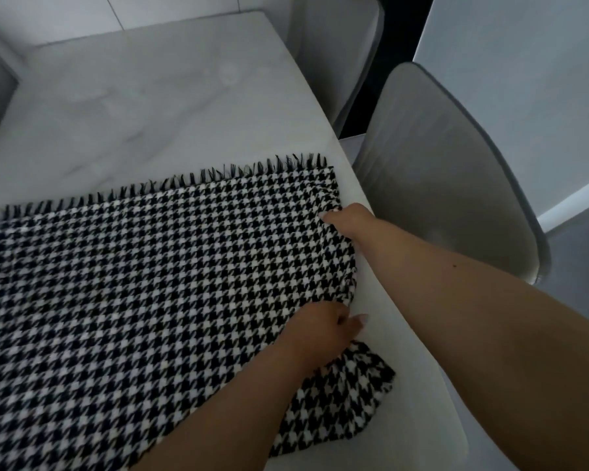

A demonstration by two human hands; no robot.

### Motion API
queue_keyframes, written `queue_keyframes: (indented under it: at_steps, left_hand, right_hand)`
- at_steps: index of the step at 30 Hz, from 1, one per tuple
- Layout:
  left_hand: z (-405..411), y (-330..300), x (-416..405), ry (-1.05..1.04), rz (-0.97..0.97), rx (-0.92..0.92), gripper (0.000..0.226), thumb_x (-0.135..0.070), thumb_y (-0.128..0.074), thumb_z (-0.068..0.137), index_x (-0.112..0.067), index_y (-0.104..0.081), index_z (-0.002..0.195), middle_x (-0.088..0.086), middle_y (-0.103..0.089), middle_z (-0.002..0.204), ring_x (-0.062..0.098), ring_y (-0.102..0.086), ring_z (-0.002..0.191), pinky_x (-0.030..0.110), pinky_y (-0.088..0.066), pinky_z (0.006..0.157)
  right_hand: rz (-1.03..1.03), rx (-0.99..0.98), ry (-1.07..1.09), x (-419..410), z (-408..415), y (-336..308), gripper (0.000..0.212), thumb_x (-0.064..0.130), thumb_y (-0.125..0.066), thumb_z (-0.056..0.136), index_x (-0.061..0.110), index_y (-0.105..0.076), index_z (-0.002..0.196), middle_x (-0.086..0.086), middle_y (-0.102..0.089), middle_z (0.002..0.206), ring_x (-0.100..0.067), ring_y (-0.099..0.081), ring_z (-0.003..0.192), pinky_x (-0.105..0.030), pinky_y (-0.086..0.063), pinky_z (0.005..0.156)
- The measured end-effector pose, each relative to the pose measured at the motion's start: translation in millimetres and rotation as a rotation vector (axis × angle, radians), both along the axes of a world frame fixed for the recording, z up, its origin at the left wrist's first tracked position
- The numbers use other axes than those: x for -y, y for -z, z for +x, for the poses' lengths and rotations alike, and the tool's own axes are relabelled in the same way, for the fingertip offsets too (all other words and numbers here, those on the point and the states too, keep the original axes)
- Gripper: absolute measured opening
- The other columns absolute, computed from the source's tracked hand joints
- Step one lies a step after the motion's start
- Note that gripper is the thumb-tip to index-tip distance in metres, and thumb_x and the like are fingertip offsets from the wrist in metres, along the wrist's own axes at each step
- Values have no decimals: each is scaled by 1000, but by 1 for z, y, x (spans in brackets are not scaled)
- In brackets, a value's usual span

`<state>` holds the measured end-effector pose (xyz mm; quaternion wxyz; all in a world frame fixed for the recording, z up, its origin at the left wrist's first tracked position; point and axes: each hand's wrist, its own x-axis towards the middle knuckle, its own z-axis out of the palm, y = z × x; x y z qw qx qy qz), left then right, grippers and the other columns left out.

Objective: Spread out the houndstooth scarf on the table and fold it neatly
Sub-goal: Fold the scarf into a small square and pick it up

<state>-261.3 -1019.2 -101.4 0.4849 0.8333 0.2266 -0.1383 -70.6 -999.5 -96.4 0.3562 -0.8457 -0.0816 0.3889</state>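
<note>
The black and white scarf (pixel 143 283) lies flat on the pale table (pixel 157 107). Its long way runs from the left to the right, and its fringe edge points away from the person. The right hand (pixel 344 220) pinches the scarf's right edge near the far corner. The left hand (pixel 323 326) curls round the same edge, closer to the person.

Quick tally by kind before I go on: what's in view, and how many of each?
Houndstooth scarf: 1
Table: 1
Chairs, grey: 2, near chair, far chair
Hands at the scarf's right edge: 2, left hand, right hand
Total: 6
</note>
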Motion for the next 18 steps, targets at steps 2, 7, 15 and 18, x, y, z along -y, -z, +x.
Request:
queue_keyframes:
  at_steps: [2, 7, 15, 18]
  left_hand:
    - [-14, -3, -14, -135, -36, 2, 42, -37, -65, 88, -15, -42, 59, -3, -42, 58, 8, -39, 53, 25, -34, 55]
    - [-54, -23, -44, -324, -120, 70, 24, -25, -79, 76, -19, -57, 67, -12, -57, 70, -5, -48, 57, 11, -37, 56]
    - [-114, -60, -77, -470, -244, 174, 41, -25, -71, 85, -36, -60, 122, -29, -55, 120, -25, -48, 102, -3, -39, 86]
    - [-141, -67, -90, -513, -290, 228, 41, -19, -67, 88, -40, -60, 123, -23, -57, 128, -10, -53, 115, 16, -45, 100]
  right_hand:
    - [41, -57, 50, -7, 0, -2, 54, 29, -64, 89, -3, -49, 130, -19, -54, 130, -33, -55, 115, -36, -48, 95]
    - [255, -239, 260, -30, -12, -16, 44, 13, -70, 84, -3, -55, 122, -23, -62, 116, -36, -63, 102, -48, -52, 90]
    - [437, -231, 220, -86, -57, -41, 37, 13, -59, 92, 5, -48, 126, -12, -61, 107, -30, -62, 95, -37, -53, 81]
    - [458, -220, 150, -109, -81, -50, 59, 21, -63, 88, 7, -39, 140, -16, -54, 132, -34, -59, 110, -48, -51, 92]
